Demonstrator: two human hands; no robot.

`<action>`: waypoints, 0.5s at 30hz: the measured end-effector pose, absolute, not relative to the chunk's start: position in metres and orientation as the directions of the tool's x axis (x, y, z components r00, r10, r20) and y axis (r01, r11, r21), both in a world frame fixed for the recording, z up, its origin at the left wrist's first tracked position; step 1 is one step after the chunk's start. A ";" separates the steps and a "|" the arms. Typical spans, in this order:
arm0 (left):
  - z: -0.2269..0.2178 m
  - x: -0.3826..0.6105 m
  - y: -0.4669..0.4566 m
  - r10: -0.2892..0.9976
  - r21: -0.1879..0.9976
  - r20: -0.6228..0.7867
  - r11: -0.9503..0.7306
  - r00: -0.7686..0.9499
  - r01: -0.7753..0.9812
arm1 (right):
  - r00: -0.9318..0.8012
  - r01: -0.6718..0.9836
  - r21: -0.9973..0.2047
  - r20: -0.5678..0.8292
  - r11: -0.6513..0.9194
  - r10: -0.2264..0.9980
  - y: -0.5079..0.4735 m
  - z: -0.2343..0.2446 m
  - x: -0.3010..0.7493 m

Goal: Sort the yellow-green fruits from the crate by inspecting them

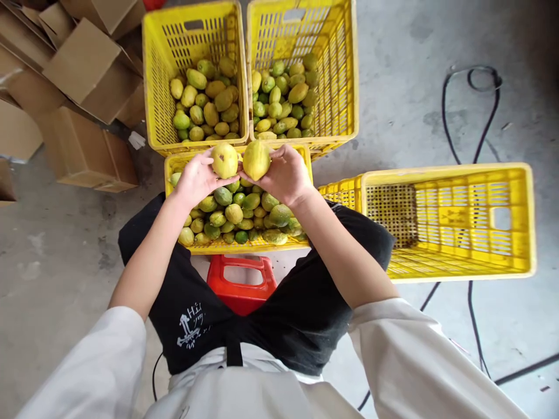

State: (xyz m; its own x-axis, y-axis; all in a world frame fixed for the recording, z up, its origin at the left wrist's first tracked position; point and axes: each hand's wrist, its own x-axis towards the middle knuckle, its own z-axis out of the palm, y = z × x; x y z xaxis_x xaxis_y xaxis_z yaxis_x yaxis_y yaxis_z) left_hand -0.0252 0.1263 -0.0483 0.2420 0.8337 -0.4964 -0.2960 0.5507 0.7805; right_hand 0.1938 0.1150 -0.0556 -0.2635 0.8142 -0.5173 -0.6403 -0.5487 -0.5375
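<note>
My left hand (195, 176) is wrapped round a yellow lemon (225, 161) that has a small brown spot on its upper part. Close beside it, my right hand (288, 174) grips a second yellow lemon (257, 160). Both are held up side by side over the far part of the near yellow crate (244, 249), which stands between my knees. Inside that crate lies a pile of green and yellow lemons (234, 213), partly hidden under my hands.
Beyond it, a left crate (152, 75) and a right crate (336, 70) hold more lemons. An empty yellow crate (471, 218) lies on its side at my right. Cardboard boxes (82, 70) crowd the upper left. A red stool (242, 288) is below me; a black cable (444, 110) crosses the floor.
</note>
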 end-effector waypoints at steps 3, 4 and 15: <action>-0.051 -0.025 0.125 0.837 0.799 -0.493 0.543 0.238 -0.258 | -0.224 -0.649 -0.559 -0.508 -0.516 0.832 0.112 -0.056 0.200; -0.053 -0.024 0.123 0.837 0.804 -0.491 0.542 0.241 -0.244 | -0.209 -0.642 -0.569 -0.516 -0.514 0.831 0.111 -0.055 0.201; -0.064 -0.020 0.119 0.842 0.820 -0.482 0.531 0.243 -0.215 | -0.190 -0.621 -0.569 -0.558 -0.539 0.808 0.109 -0.054 0.194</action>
